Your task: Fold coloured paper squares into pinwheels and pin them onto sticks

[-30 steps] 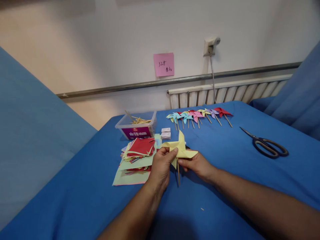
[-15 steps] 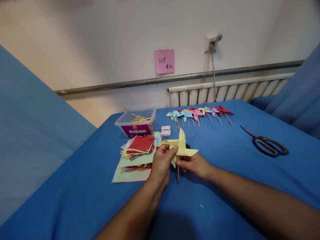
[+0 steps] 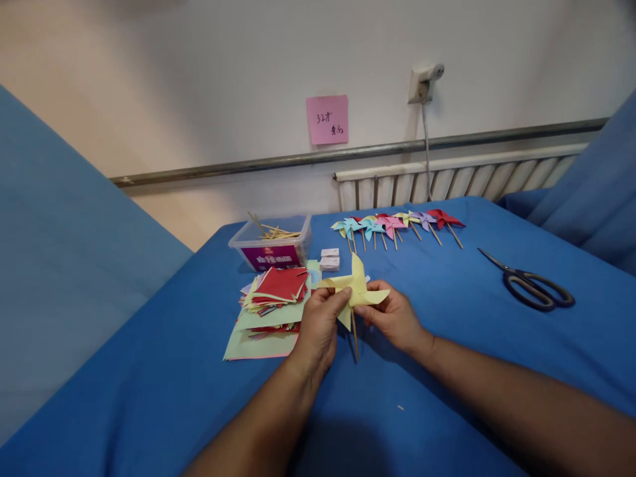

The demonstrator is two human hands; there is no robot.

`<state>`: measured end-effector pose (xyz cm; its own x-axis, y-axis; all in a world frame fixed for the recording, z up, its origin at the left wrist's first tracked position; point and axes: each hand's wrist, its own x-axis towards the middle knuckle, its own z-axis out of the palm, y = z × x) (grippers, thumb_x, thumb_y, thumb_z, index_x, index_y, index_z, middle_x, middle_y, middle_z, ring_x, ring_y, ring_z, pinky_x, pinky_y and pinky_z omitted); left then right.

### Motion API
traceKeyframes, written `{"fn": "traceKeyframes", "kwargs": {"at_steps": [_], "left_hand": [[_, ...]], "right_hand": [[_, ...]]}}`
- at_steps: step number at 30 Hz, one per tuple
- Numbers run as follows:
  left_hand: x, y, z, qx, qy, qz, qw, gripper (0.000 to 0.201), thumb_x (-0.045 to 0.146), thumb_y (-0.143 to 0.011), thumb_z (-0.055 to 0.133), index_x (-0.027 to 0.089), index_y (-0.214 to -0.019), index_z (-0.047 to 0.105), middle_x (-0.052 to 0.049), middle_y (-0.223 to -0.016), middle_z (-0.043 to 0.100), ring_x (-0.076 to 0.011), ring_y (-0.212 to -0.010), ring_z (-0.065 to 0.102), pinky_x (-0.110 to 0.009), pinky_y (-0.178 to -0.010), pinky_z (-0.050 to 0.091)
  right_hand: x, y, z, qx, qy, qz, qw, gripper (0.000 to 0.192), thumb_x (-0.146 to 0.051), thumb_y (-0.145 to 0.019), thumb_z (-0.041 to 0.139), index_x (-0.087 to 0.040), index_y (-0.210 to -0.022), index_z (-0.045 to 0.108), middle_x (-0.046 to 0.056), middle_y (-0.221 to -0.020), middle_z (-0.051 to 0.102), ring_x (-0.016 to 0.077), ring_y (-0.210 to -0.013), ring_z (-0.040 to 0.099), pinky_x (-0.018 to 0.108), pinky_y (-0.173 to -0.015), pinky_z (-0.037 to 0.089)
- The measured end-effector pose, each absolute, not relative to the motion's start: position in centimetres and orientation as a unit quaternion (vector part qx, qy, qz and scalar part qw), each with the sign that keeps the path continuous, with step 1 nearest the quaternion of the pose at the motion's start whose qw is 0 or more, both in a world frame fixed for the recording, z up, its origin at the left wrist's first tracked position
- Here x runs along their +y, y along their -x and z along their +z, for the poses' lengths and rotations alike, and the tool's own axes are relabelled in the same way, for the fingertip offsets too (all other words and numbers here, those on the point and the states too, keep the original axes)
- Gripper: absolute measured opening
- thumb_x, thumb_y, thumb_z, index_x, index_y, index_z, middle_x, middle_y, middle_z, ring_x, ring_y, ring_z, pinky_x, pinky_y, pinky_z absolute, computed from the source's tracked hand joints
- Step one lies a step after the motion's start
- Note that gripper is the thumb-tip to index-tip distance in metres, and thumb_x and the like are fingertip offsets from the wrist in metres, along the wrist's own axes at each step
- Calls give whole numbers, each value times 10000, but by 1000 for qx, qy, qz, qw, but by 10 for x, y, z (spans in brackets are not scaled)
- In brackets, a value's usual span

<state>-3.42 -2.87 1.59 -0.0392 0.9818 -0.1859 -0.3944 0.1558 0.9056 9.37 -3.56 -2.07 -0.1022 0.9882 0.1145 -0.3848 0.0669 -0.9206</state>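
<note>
A yellow paper pinwheel [image 3: 358,285] is held up between both hands, with its thin wooden stick [image 3: 355,338] pointing down toward me. My left hand [image 3: 322,324] pinches it from the left, thumb pressed on the paper near the middle. My right hand [image 3: 392,315] grips the right side, its thumb under the right blade and its other fingers mostly hidden behind the paper. Left of my hands lies a stack of cut paper squares [image 3: 278,288], red on top, above pale green sheets [image 3: 261,346].
Behind the stack stands a clear plastic box [image 3: 271,244] of wooden sticks, beside two small white boxes [image 3: 330,260]. A row of finished-looking pinwheels [image 3: 390,226] lies at the table's back. Black-handled scissors [image 3: 531,285] rest at the right on the blue cloth [image 3: 447,397].
My right hand has moved up from the stick to the pinwheel's right blade. The stick now stands free of the right thumb. My left hand keeps its pinch.
</note>
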Motion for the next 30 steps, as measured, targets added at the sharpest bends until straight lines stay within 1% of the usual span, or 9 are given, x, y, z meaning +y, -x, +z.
{"fn": "traceKeyframes", "kwargs": {"at_steps": [4,7,10,16,20,22,25,28,30], "left_hand": [[-31,32,19,412,-335,549,646,300,257,-633,781,111,-886,710,-84,-809,730,-182,-699,659,-280,-676,483],[-32,31,22,405,-337,551,647,279,252,-639,778,120,-878,717,-80,-829,733,-182,-723,661,-281,-703,488],[-32,32,22,401,-347,548,647,270,252,-657,765,119,-888,718,-85,-850,735,-189,-750,666,-281,-717,489],[-28,36,21,400,-325,559,650,277,228,-662,757,118,-913,717,-78,-862,737,-184,-755,667,-275,-734,489],[-29,35,21,406,-316,531,673,253,235,-659,755,84,-860,719,-96,-791,729,-165,-646,641,-262,-635,475],[-30,34,21,401,-322,520,682,250,247,-664,754,75,-843,722,-100,-760,724,-164,-618,633,-266,-625,470],[-31,33,21,387,-330,516,690,257,253,-678,747,79,-866,725,-103,-781,728,-168,-629,641,-269,-642,470],[-31,32,21,381,-328,517,692,243,250,-687,743,83,-863,725,-102,-802,732,-160,-640,640,-261,-647,469],[-32,32,21,385,-323,522,689,249,245,-669,755,88,-860,723,-100,-810,733,-163,-660,644,-260,-657,472]], "right_hand": [[-36,-95,-19,-433,358,568,601,415,-369,-608,830,-197,-887,576,-27,-689,639,102,-543,532,235,-492,443],[-35,-95,-18,-438,369,564,595,366,-405,-634,806,-182,-856,620,1,-716,663,99,-524,522,242,-472,438],[-34,-96,-16,-435,358,573,595,345,-380,-645,802,-182,-855,614,-11,-699,653,83,-502,501,228,-456,426],[-34,-101,-10,-430,315,577,619,441,-300,-645,812,-215,-994,556,-22,-753,665,102,-599,571,222,-514,457],[-35,-102,-8,-446,337,561,610,359,-345,-664,796,-197,-910,580,-31,-652,647,103,-540,567,240,-517,461],[-35,-102,-9,-445,367,547,606,331,-386,-677,781,-190,-860,589,-34,-593,632,106,-500,557,247,-501,452],[-35,-102,-10,-442,391,532,607,317,-433,-694,757,-187,-809,594,-30,-558,621,109,-480,553,252,-492,451],[-34,-102,-10,-441,386,534,609,319,-433,-698,754,-192,-829,592,-30,-573,626,108,-491,557,247,-493,453],[-34,-101,-11,-441,369,544,611,361,-409,-671,781,-203,-891,584,-26,-639,648,112,-527,569,250,-508,468]]}}
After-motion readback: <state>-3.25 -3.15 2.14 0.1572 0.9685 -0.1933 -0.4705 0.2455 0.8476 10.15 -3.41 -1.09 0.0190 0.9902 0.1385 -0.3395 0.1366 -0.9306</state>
